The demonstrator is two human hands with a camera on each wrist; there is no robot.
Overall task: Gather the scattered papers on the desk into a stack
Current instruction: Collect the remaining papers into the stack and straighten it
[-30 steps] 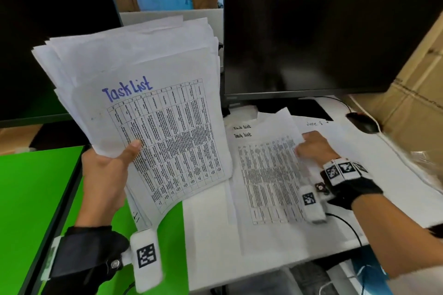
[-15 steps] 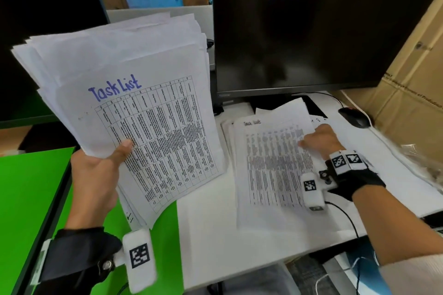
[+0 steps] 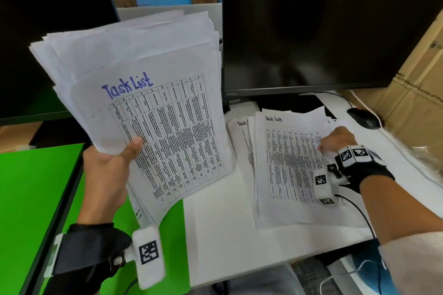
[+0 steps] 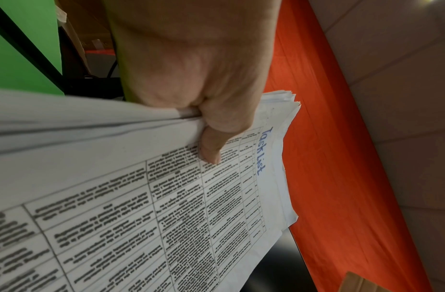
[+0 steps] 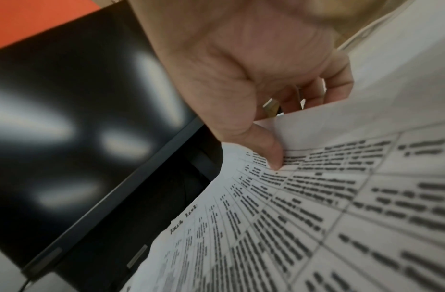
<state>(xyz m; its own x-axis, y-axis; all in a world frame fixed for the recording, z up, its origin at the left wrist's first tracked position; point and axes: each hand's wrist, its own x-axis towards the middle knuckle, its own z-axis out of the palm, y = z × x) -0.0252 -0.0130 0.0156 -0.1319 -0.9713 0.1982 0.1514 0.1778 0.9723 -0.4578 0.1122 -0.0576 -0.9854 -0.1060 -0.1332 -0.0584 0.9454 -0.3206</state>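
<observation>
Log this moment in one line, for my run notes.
left hand: grips held stack | right hand: pinches desk sheets | monitor: dark

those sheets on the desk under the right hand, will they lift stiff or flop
Probably floppy: the sheets on the desk are thin, and their edge already curls up at the right hand. Likely to fan apart too, as their edges lie staggered. The held stack also bends.

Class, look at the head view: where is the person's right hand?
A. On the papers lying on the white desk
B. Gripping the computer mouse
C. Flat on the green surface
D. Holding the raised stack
A: the right hand pinches the edge of the desk papers; the left hand holds the raised stack.
</observation>
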